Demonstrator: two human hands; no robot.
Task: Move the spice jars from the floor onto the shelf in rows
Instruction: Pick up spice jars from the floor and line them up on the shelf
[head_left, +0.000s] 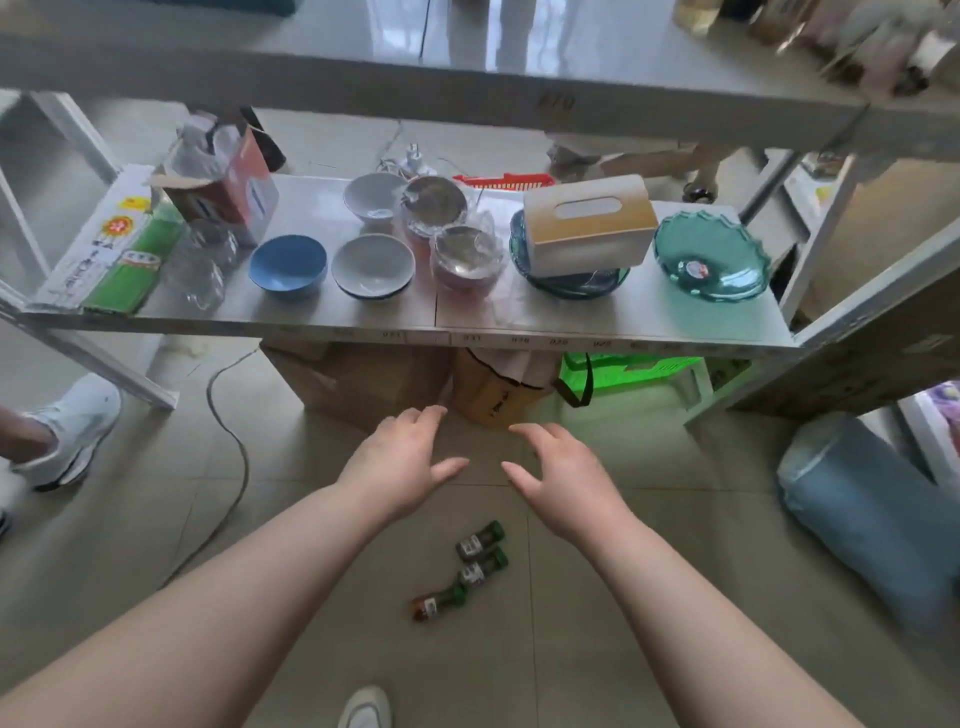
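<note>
On the floor below the shelf, three spice jars lie on their sides in a loose line: one green-capped jar, a second touching it, and a reddish one at the near end. I judge the job barely begun, since all three that I can see are off the shelf, and among its bowls and tissue box I spot no jars in rows. My left hand and right hand hover empty, fingers spread, close together but not touching, between shelf and jars. The jars lie nearer my feet than my hands do.
</note>
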